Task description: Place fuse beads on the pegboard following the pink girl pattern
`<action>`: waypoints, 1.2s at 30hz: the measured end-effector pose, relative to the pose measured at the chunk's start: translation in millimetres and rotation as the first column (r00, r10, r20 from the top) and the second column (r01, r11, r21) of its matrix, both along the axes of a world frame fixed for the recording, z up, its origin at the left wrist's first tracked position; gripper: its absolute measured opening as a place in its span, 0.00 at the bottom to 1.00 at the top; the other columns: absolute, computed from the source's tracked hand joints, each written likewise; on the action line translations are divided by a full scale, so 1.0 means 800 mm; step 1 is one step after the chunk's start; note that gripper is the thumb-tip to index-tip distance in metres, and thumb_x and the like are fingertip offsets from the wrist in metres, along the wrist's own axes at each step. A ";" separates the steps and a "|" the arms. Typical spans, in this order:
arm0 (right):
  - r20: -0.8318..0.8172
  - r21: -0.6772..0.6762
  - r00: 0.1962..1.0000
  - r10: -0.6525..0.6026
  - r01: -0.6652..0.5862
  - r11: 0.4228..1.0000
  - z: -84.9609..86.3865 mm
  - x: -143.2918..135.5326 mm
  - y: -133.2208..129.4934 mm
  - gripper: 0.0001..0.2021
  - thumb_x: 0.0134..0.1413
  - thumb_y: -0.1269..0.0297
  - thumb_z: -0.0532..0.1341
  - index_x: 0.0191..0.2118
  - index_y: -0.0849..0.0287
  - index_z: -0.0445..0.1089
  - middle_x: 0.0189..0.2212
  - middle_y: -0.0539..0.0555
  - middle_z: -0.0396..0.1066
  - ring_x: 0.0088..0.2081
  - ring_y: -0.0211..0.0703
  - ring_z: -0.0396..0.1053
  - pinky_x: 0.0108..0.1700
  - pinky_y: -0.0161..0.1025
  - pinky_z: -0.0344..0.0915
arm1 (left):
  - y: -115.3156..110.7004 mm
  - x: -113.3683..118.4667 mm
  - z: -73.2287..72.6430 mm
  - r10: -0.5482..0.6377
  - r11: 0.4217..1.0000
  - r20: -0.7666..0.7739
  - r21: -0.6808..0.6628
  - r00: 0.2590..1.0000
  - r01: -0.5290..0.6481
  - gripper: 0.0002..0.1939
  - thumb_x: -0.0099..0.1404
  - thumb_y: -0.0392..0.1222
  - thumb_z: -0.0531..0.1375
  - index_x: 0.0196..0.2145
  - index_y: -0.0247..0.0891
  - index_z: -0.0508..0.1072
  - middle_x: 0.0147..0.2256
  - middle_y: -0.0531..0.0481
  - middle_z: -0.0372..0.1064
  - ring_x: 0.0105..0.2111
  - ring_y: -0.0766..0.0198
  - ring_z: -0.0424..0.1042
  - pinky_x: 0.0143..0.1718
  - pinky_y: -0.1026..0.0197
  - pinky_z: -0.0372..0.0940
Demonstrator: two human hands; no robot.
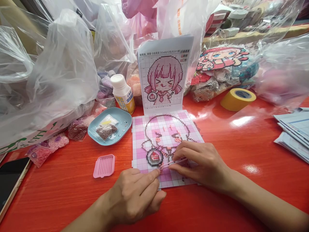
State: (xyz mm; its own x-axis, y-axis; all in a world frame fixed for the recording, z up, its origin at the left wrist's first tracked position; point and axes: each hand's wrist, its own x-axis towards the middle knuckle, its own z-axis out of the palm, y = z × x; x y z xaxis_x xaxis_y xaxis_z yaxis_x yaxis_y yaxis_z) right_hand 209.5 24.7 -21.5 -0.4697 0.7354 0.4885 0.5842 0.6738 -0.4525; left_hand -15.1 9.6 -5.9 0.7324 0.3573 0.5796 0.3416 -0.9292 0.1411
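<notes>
Head view: on the red counter point(229, 141) lies a pegboard point(140, 129), pink and white checks showing through it, with dark beads tracing a round head outline and orange-pink beads among them. A finished round badge of beads point(155, 157) sits on the board's left half. The right hand point(205, 162) is over the board's near right part, its grip narrow and holding pink tweezers point(177, 162) between thumb and fingers, the tips angled toward the board's near middle. The left hand point(137, 193) is at the board's near edge, index finger reaching to the tweezer tips; whether its grip holds a bead, I cannot tell. Behind the board stands a printed pattern sheet point(165, 80). Left of the board are a blue plate point(124, 120) with a packet of brown beads point(106, 131) on it and, nearer, a pink grooved tray point(104, 166). A white-capped bottle point(123, 93) stands behind and left of the board; a yellow tape roll point(238, 100) lies behind and right of it.
</notes>
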 end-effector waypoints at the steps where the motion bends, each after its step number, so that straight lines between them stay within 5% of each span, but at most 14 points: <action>1: -0.006 -0.005 1.000 -0.001 0.001 1.000 0.001 0.000 0.000 0.10 0.56 0.61 0.63 0.27 0.61 0.69 0.24 0.51 0.69 0.23 0.34 0.64 0.23 0.32 0.60 | 0.000 0.000 0.000 0.001 1.000 -0.003 0.000 1.000 -0.001 0.15 0.69 0.33 0.48 0.28 0.29 0.72 0.31 0.38 0.78 0.21 0.64 0.74 0.14 0.63 0.59; 8: -0.184 -0.147 0.980 0.069 -0.097 0.984 0.021 0.019 0.010 0.07 0.53 0.64 0.65 0.29 0.60 0.69 0.24 0.50 0.69 0.24 0.33 0.67 0.25 0.31 0.64 | 0.000 -0.001 0.000 -0.001 1.000 0.012 -0.003 1.000 0.001 0.15 0.68 0.33 0.49 0.28 0.29 0.71 0.30 0.38 0.78 0.21 0.64 0.74 0.14 0.63 0.60; 18: -0.016 -0.417 0.989 0.150 -0.143 0.898 0.045 0.065 0.021 0.09 0.50 0.58 0.66 0.26 0.56 0.69 0.21 0.46 0.68 0.22 0.32 0.65 0.22 0.31 0.63 | 0.001 0.000 0.004 0.003 1.000 0.028 0.022 1.000 -0.003 0.14 0.68 0.33 0.49 0.29 0.29 0.71 0.30 0.38 0.78 0.18 0.66 0.72 0.13 0.63 0.57; 36: 0.099 -0.446 0.975 0.200 -0.136 0.885 0.044 0.062 0.021 0.09 0.50 0.60 0.66 0.25 0.57 0.69 0.23 0.46 0.70 0.22 0.32 0.65 0.23 0.31 0.60 | 0.001 0.001 0.004 -0.003 1.000 0.037 0.013 0.999 0.003 0.14 0.67 0.33 0.50 0.29 0.27 0.72 0.30 0.38 0.78 0.19 0.65 0.72 0.13 0.63 0.58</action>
